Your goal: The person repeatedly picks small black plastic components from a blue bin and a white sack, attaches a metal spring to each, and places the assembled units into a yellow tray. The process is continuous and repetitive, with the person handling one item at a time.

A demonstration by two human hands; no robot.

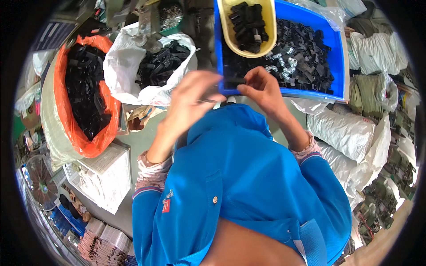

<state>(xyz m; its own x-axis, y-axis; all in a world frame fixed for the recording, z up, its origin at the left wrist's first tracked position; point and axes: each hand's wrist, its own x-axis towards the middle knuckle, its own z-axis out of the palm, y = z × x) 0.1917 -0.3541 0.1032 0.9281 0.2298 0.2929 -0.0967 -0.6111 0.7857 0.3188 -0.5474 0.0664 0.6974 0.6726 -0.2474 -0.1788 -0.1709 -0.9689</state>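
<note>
My left hand (188,97) is smeared by motion in front of the white sack. Something dark shows by its fingers, but I cannot make out whether they grip it. Thumb and fingers of my right hand (261,86) are pinched on a small black part (234,82), which points toward the left hand. Both hands are at the near edge of a blue bin (345,62) with many small black plastic parts (306,53) and some shiny metal pieces (288,66). A yellow tub (274,26) of larger black pieces sits over the bin's far left part.
Left of my hands stands a white sack (119,66) of black parts. Beside it an orange-lined sack (80,144) holds more dark pieces. Stuffed white sacks (341,133) lie at the right. A fan (42,179) and a white crate (106,177) are at the left.
</note>
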